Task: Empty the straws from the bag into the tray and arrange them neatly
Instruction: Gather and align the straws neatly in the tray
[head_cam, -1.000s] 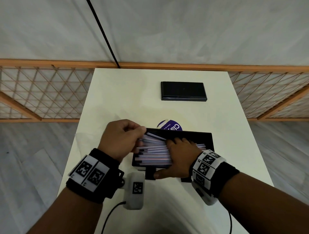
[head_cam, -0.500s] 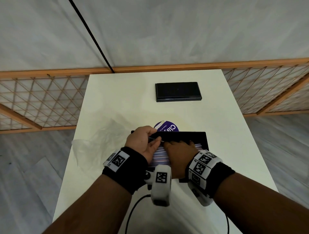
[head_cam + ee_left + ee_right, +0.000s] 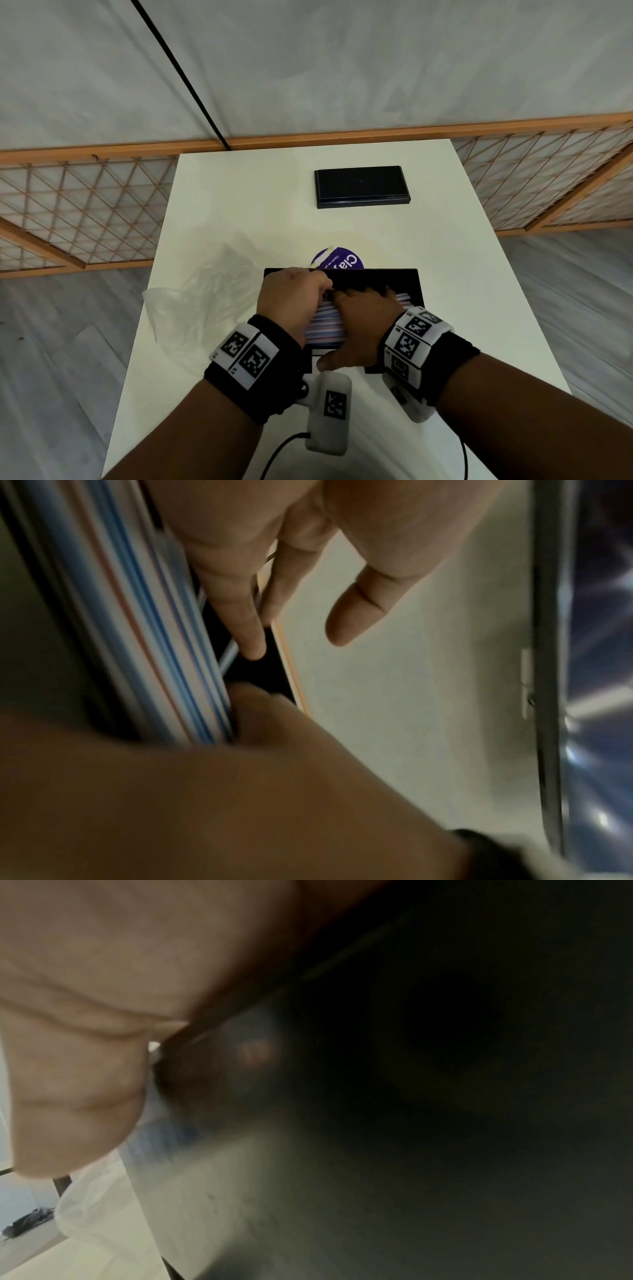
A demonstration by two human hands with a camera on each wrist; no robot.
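Grip, left hand (image 3: pixel 293 301): fingers curled, pinching straws (image 3: pixel 323 329), probably.
Right hand (image 3: pixel 366 318): lay flat, pressing them into tray (image 3: pixel 407 281).
Advice: push ends flush.

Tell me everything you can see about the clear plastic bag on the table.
The plastic bag is thin, clear and crinkled, looking like soft film. It lies flat and slack on the white table, left of the black tray, reaching the table's left edge. No straws are visible inside it; the straws lie in the tray. Neither the left hand nor the right hand touches it; both are at the straws. Whether the bag's near edge touches the tray is hidden by the left hand.
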